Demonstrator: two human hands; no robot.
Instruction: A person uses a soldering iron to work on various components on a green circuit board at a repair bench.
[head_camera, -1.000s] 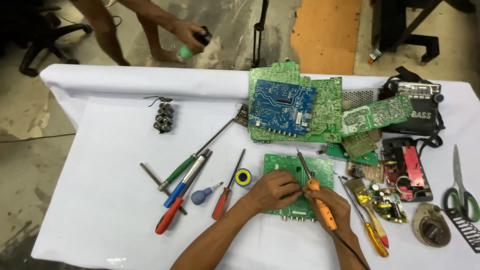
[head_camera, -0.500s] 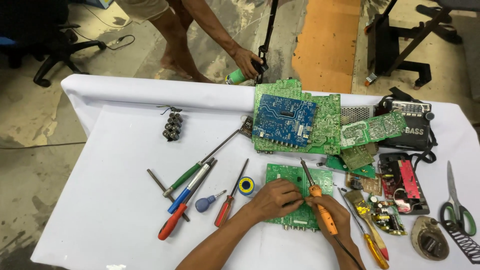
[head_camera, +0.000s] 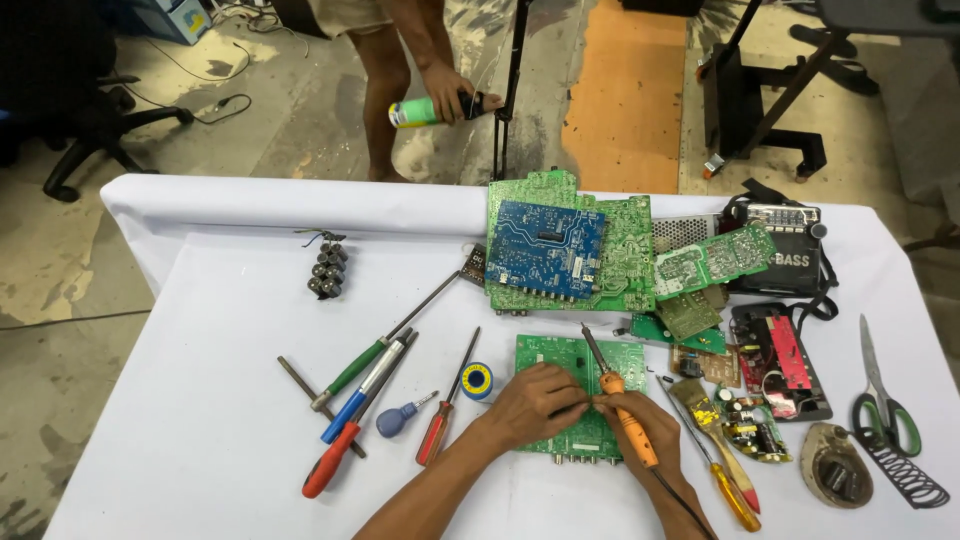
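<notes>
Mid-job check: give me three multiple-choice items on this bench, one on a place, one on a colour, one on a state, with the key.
1. The solder spool lies where from the green circuit board?
A left
B right
C on top

2. The soldering iron handle is
A blue
B orange
C black

3. The right hand is
A empty
B closed on the iron
C flat on the cloth

Key:
A, the spool sits off the board's left edge.
B, the handle shows orange.
B, fingers wrap the handle, while the left hand rests on the board.
</notes>
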